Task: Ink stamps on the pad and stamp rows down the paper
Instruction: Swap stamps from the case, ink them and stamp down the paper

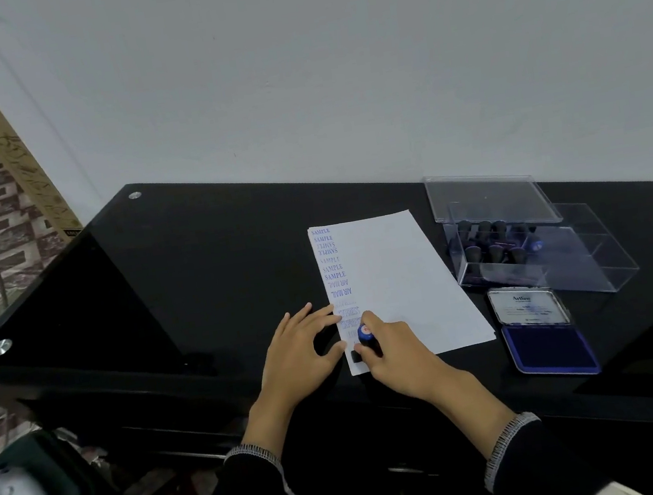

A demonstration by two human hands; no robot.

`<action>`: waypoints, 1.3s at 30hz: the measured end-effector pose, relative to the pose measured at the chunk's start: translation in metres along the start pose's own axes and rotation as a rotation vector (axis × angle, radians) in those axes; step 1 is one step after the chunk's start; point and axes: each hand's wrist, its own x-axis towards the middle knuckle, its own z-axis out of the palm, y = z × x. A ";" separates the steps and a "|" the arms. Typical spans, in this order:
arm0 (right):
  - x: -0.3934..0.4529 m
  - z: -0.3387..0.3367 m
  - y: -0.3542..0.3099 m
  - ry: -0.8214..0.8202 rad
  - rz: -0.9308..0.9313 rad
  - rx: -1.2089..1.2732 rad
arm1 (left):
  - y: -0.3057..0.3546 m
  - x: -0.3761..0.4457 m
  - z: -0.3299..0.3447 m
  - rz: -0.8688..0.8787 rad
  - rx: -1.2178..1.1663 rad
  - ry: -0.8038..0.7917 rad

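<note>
Blue-capped black stamp [366,340] is pressing near the lower-left corner of the white paper sheet [396,279], gripped by the right hand [394,353]; the left hand [301,349] is lying flat-fingered at the sheet's left edge. Open blue ink pad [548,344] is sitting lower right, seemingly nearer the right hand.

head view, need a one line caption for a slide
Right hand presses a stamp near the bottom of the paper while the left hand steadies its edge.

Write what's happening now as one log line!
right hand: presses stamp on paper | left hand: steadies paper edge | ink pad: open
</note>
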 end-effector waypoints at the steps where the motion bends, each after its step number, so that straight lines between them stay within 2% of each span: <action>1: 0.001 -0.001 0.000 -0.004 -0.002 0.010 | 0.000 0.000 0.000 0.000 0.000 -0.001; 9: -0.004 0.009 0.005 0.022 0.039 0.048 | 0.001 0.000 -0.001 0.000 -0.001 -0.006; 18: 0.000 0.003 0.001 -0.034 0.065 0.108 | 0.002 0.000 -0.002 0.001 0.004 -0.013; 20: -0.001 0.001 0.003 0.017 0.087 0.239 | 0.001 0.001 -0.003 0.000 0.007 -0.011; 23: -0.001 -0.006 0.013 0.219 0.195 0.607 | 0.002 0.001 -0.004 -0.004 0.001 -0.002; 26: -0.001 -0.012 0.022 0.396 0.322 1.159 | 0.003 0.001 -0.004 -0.006 0.011 -0.011; 28: -0.001 -0.016 0.025 0.436 0.364 1.466 | 0.002 0.001 -0.004 -0.007 0.013 -0.013; 31: -0.003 -0.020 0.027 0.435 0.373 1.606 | 0.003 0.001 -0.004 -0.007 0.010 -0.012; 39: -0.006 -0.022 0.023 0.436 0.369 1.642 | 0.005 0.000 -0.004 0.005 0.023 -0.010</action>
